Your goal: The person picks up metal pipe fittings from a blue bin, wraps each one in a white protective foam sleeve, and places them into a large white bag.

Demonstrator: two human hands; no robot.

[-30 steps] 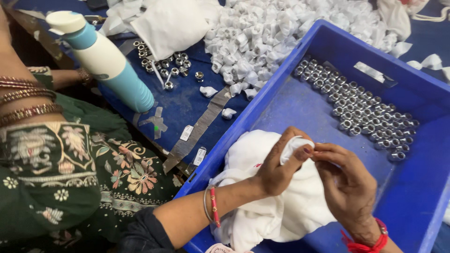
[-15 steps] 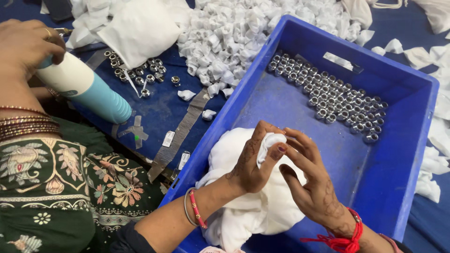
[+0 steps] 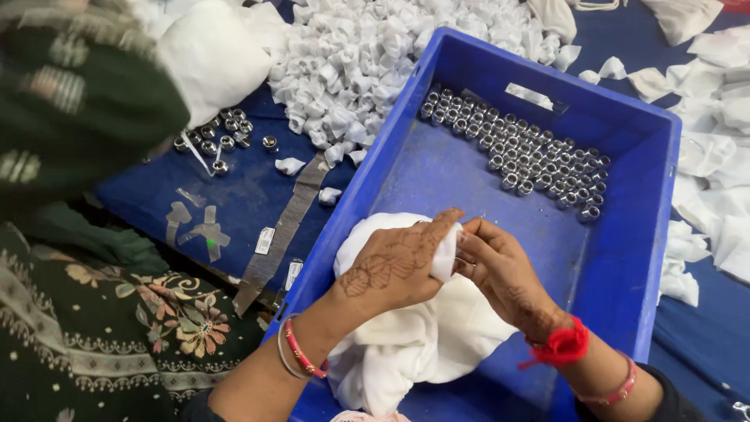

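A dark blue cloth-covered surface [image 3: 234, 195] carries a heap of small white cloth wraps [image 3: 351, 70] and a few loose metal rings [image 3: 226, 144]. On it stands a blue plastic crate [image 3: 625, 258] with rows of shiny metal rings [image 3: 531, 160] at its far end and a white cloth bundle [image 3: 414, 344] at the near end. Over the bundle, the left hand [image 3: 394, 266] and right hand [image 3: 508, 277] meet, pinching a small white cloth piece [image 3: 445, 254] between their fingertips. The piece looks light, soft and limp, best held by its edges. A neighbour's patterned sleeve [image 3: 78, 101] fills the left.
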